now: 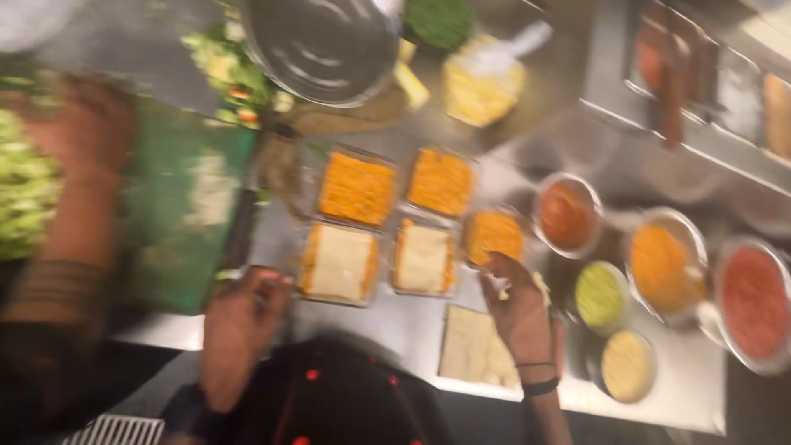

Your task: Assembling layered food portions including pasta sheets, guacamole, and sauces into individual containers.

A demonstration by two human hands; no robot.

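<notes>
The view is badly blurred. Several bread slices lie on the steel counter [412, 330]. Two are topped with orange shreds [358, 189] [441, 181], two are covered with pale bread [339, 264] [423, 258], and a smaller orange one [493, 236] lies to their right. My right hand [517, 309] reaches up to that small slice, fingertips at its lower edge, with a pale scrap beside the fingers. My left hand [243, 309] rests with curled fingers at the counter beside the left covered slice, at the corner of a green cutting board [185, 214]. A plain bread slice [471, 346] lies under my right wrist.
Another person's arm [70, 206] lies over the green board at the left, beside chopped greens [25, 185]. Bowls of orange, green, yellow and red fillings [663, 268] stand at the right. A large steel bowl [321, 45] and a yellow tub [482, 86] sit at the back.
</notes>
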